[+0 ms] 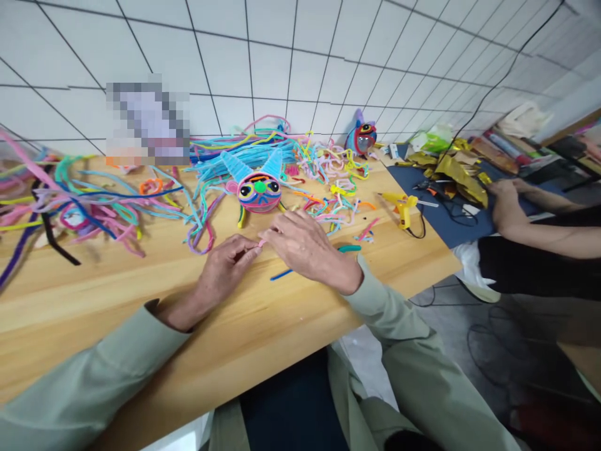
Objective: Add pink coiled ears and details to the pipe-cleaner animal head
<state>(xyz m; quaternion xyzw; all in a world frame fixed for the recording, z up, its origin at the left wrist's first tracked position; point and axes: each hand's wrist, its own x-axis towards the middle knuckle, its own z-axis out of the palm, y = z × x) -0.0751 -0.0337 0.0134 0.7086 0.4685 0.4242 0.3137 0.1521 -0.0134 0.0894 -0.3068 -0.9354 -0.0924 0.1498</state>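
My left hand (228, 266) and my right hand (300, 245) meet above the wooden table (253, 326), fingertips nearly touching. Between them both pinch a small pink piece (261, 243), mostly hidden by the fingers. Just behind my hands sits a colourful face figure (259, 191) with tall blue ears, a green nose and big black eyes. A short blue stem (282, 274) lies under the edge of my right hand. To the right of that hand is a teal piece (349, 248).
Pipe cleaners (244, 156) are heaped along the wall and at the left. A yellow glue gun (404, 207) lies right, and a second figure (362, 138) stands at the back. Another person's hands (507, 200) are by gold wrapping (462, 175) on a blue mat.
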